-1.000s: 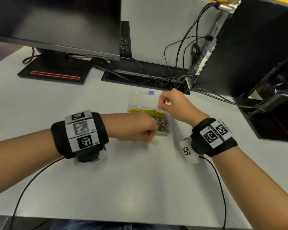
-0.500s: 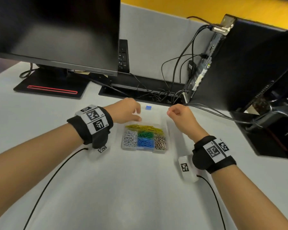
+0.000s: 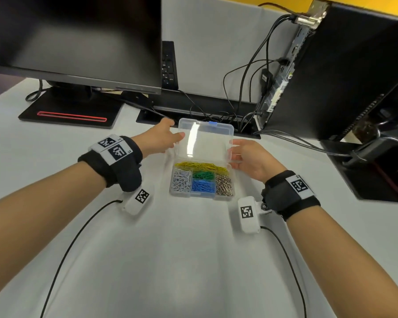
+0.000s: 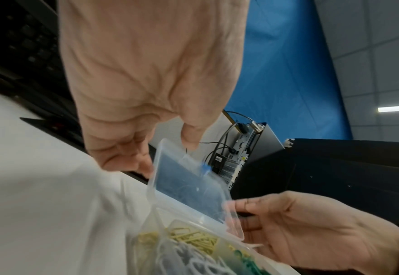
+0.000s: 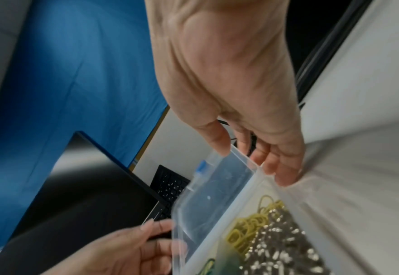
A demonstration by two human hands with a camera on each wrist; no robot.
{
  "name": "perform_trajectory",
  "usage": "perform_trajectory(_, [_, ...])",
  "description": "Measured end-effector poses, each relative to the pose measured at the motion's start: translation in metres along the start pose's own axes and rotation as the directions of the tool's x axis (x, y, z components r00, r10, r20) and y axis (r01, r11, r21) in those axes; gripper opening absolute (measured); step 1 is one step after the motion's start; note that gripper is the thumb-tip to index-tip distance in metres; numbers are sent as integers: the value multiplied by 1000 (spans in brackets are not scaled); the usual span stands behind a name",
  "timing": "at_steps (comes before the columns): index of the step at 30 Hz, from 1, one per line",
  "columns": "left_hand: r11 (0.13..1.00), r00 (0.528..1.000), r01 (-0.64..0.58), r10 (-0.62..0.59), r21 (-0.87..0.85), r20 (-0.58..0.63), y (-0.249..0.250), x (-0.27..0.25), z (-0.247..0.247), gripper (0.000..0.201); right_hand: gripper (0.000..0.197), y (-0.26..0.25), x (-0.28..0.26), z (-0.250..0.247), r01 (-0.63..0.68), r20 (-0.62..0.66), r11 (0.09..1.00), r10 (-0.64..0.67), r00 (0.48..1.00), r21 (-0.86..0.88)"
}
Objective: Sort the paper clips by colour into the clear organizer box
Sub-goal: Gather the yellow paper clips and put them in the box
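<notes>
The clear organizer box (image 3: pixel 201 198) sits on the white table, its clear lid (image 3: pixel 205 143) lifted partway up on the back hinge. My left hand (image 3: pixel 163 138) pinches the lid's left edge and my right hand (image 3: pixel 251 157) pinches its right edge. Inside lie yellow clips (image 3: pixel 202 166) along the back, white clips (image 3: pixel 181 181) at the left, green clips (image 3: pixel 203 174) and blue clips (image 3: pixel 202 185) in the middle, and silver clips (image 3: pixel 224 185) at the right. The left wrist view shows thumb and fingers of the left hand (image 4: pixel 144 145) on the lid (image 4: pixel 188 186). In the right wrist view the right hand (image 5: pixel 240 145) holds the lid (image 5: pixel 217 189).
A dark monitor (image 3: pixel 74 37) on a black base (image 3: pixel 71 111) stands at the back left. A black computer tower (image 3: pixel 331 72) with a tangle of cables (image 3: pixel 239 88) stands at the back right, just behind the box. A keyboard (image 3: pixel 169 65) leans against the partition.
Both hands left the clips and moved to the flat lid's sides. They now hold the lid, which has swung up off the table toward the box.
</notes>
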State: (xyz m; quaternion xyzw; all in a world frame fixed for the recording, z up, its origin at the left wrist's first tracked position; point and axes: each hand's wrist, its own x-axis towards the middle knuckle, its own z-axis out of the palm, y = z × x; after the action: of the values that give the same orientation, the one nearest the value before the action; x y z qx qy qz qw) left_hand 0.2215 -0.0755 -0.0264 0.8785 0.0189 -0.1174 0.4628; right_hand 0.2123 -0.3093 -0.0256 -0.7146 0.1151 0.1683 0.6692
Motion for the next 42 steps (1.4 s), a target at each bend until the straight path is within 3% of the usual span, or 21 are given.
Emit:
perform_trajectory(3, [990, 990, -140, 140, 5, -8, 1, -14, -5, 62, 23, 1, -8, -7, 112, -4, 990, -112, 994, -81])
perform_trajectory(6, [941, 955, -291, 296, 172, -2, 1, -36, -8, 69, 34, 7, -23, -16, 185, 22, 951, -186, 982, -249])
perform_trajectory(8, [866, 934, -349, 352, 358, 60, -2, -49, -6, 74, 42, 12, -37, -17, 239, 56, 862, -240, 969, -447])
perform_trajectory(10, [761, 923, -374, 360, 531, 134, -4, -58, -1, 78, 46, 16, -51, -13, 250, 99, 717, -246, 964, -651])
perform_trajectory(12, [699, 916, -387, 368, 601, 162, -6, -65, 4, 79, 48, 18, -60, -7, 250, 129, 610, -236, 963, -752])
perform_trajectory(24, [470, 868, -456, 422, 756, 262, -14, -79, 23, 64, 51, 25, -63, 18, 330, 240, 415, -255, 937, -848])
perform_trajectory(29, [501, 882, -461, 349, 733, 316, -11, -71, 24, 57, 47, 26, -59, 24, 333, 263, 328, -240, 935, -884])
perform_trajectory(35, [617, 876, -478, 284, 626, 389, -5, -66, 21, 50, 37, 18, -60, 21, 324, 261, 379, -209, 943, -867])
perform_trajectory(42, [577, 876, -474, 232, 665, 423, -5, -58, 17, 63, 30, 19, -61, 20, 355, 300, 343, -204, 932, -870])
